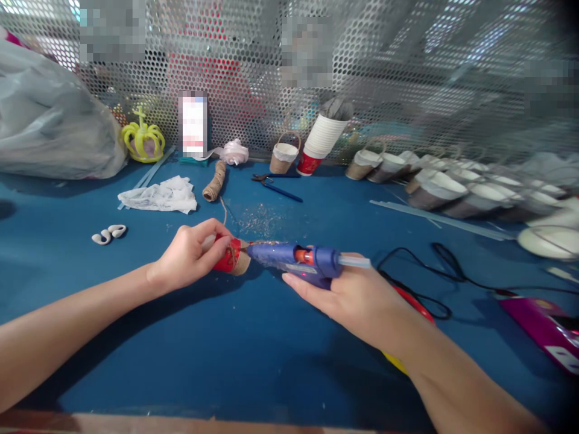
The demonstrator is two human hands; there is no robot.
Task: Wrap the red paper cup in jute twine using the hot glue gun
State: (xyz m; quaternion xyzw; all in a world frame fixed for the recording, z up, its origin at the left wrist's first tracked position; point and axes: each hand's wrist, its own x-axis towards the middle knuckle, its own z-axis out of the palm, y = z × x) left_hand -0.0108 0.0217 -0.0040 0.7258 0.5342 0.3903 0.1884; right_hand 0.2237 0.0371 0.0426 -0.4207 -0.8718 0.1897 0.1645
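Far L, big plastic bag point(54, 120) slumps on the blue counter point(217, 361), w/ yellow crown point(143, 143) right beside it. White earbuds point(108, 234) sit nearer the front, crumpled white cloth point(160, 196) behind 'em. Here's L hand point(187, 256): grip pinched in, fingers & thumb on the red-and-brown cup point(233, 258), which tilts on its side, mid-counter. Phone point(193, 123) props upright at the back; twine roll point(216, 181) lies nearer, its loose strand running down twd L hand. Pink ribbon point(234, 152) bunches behind. Next, pliers point(277, 184), handles spread, near a small cup w/ a loop handle point(284, 160). Glue gun point(312, 265) points L, nozzle right at the cup's brown band; touching or not, can't tell. R hand point(357, 295) has its grip wrapped round the gun's handle. Tilted cup stack point(324, 140) stands behind. Far R: a bunch of loop-handled cups point(479, 196), clear sticks point(443, 219) in front, black cord point(420, 256), purple box point(543, 328) at the edge.
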